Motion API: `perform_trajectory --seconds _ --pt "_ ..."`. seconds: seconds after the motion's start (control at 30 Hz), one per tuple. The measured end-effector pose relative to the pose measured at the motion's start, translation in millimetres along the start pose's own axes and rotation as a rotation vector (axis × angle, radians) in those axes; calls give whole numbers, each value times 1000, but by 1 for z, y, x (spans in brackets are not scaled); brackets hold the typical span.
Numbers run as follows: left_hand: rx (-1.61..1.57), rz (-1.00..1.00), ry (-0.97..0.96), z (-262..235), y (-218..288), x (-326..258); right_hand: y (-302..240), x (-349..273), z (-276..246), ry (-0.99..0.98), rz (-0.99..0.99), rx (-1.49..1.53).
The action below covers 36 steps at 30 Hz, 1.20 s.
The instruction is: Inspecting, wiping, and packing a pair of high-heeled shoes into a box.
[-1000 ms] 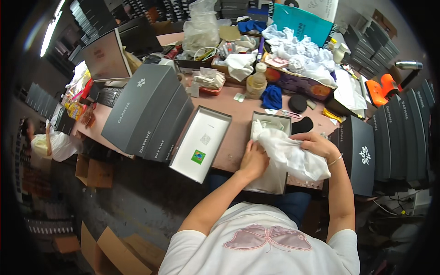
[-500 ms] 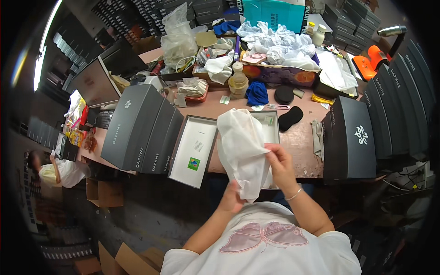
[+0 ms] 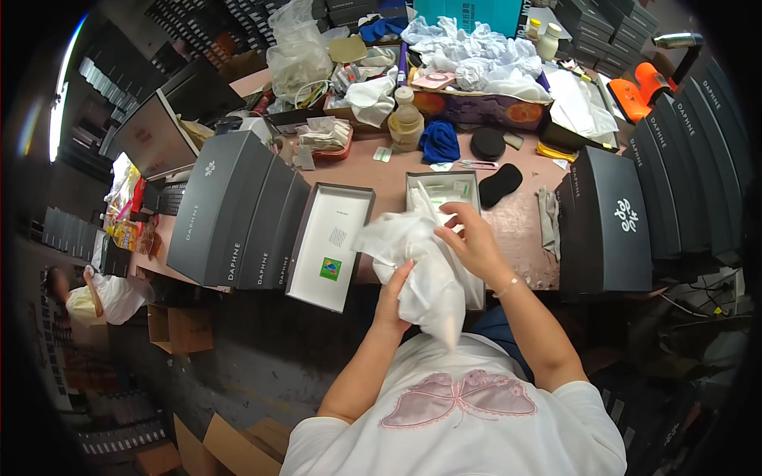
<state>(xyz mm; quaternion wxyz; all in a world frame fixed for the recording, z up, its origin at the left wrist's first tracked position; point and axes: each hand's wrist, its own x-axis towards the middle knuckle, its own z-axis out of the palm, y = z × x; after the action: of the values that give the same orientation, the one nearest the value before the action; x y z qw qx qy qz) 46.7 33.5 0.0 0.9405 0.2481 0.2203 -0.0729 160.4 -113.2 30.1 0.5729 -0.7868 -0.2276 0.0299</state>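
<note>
The white bag (image 3: 425, 274) hides most of the open box (image 3: 444, 190) behind it, and whatever it wraps cannot be made out. Two hands hold the bag above the tabletop's (image 3: 524, 230) near edge: the left hand (image 3: 394, 297) grips it from below, fingers closed on the fabric, and the right hand (image 3: 472, 238) pinches its top. One box lid (image 3: 332, 246) lies left; three dark boxes (image 3: 238, 210) stand beside it.

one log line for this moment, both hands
left hand: grips white bag | right hand: grips bag top | under: open box
</note>
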Motion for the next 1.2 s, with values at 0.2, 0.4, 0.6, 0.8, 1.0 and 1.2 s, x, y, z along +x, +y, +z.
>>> perform_trajectory --seconds 0.2,0.4,0.6,0.8,1.0,1.2 --pt "204 214 -121 5 14 -4 -27 -36 -8 -161 -11 64" --pt "-1 -77 41 8 -39 -31 -39 -30 2 184 -429 -170" --pt "128 164 -227 -40 2 -9 -42 -82 15 -440 -561 -46" --pt "182 185 -318 -42 38 -1 -65 -60 -22 -708 154 578" --pt "185 -81 -240 -29 -10 4 -65 -11 -20 -154 -227 -76" --pt "35 181 50 -13 25 11 -63 -18 -23 127 -90 -172"
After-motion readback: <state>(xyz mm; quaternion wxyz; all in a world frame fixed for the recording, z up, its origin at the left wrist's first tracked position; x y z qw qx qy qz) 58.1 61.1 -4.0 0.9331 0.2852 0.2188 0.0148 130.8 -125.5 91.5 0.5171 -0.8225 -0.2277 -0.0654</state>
